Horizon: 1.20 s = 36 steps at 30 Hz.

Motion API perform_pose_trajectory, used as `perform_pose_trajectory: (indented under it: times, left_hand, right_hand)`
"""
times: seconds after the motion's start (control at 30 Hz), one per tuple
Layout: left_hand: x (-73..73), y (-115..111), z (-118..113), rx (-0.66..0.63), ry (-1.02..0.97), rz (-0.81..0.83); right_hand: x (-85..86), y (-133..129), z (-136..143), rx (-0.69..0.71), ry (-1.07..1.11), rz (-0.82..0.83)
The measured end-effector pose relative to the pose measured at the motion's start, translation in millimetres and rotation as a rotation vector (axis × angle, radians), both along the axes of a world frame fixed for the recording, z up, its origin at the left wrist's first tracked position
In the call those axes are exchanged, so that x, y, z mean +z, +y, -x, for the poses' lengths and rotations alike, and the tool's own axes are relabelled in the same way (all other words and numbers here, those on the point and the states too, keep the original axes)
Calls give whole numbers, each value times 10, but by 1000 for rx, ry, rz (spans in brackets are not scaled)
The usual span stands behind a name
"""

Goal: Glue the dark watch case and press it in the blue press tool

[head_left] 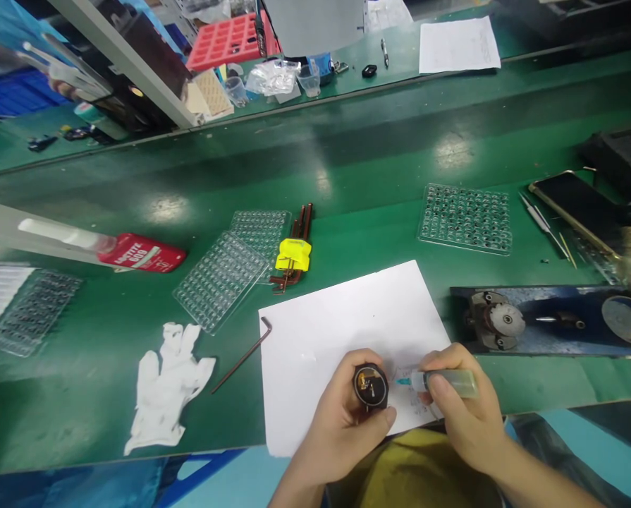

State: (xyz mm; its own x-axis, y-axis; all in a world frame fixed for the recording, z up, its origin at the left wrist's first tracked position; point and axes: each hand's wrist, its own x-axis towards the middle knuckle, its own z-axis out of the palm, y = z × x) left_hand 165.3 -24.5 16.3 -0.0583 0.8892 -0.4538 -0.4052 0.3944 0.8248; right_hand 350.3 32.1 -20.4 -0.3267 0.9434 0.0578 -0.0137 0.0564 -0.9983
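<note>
Over the white paper sheet (pixel 326 339), my left hand (pixel 341 423) grips a small round black device (pixel 371 386) between thumb and fingers. Its open face is turned up, and orange-gold parts show inside. My right hand (pixel 466 409) is closed round a dispensing syringe (pixel 452 382) with a blue-green tip. That tip points left at the device and stops a little short of its edge. Faint handwriting lies on the paper beneath it. A hex key (pixel 241 356) rests at the sheet's left edge, partly on it.
Left lie a white glove (pixel 170 384), a red Loctite bottle (pixel 143 252), clear trays (pixel 223 279) and a yellow-held hex key set (pixel 294 254). Right are a parts tray (pixel 466 219), a metal press-like tool (pixel 548 319), tweezers (pixel 545 224) and a phone (pixel 577 210). A raised shelf (pixel 315 120) runs behind.
</note>
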Motion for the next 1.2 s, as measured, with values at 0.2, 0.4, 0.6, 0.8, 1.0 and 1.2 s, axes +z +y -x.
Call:
perform_pose_trajectory:
  times: [0.2,0.4,0.6,0.8,1.0,1.2]
  left_hand:
    - [5,-2,1,1,-23,-17]
    - [-118,-39,39,-47,-26,-89]
    - [-164,-46,54,-69,-40,-120]
    - [-36,-18,23,-36,-31,-47]
    - [-141,-44,40,-59,-64,-104]
    - [-42,-23,14,-23,-60,-31]
  right_hand:
    - [-9,-9,-7,8,19,13]
    - [10,-5,-10,3,15,12]
    - [23,-5,-2,7,10,19]
    - [21,5,8,7,7,16]
    - [32,12,-9,12,-20,-3]
    - [11,1,-24,13,-54,-19]
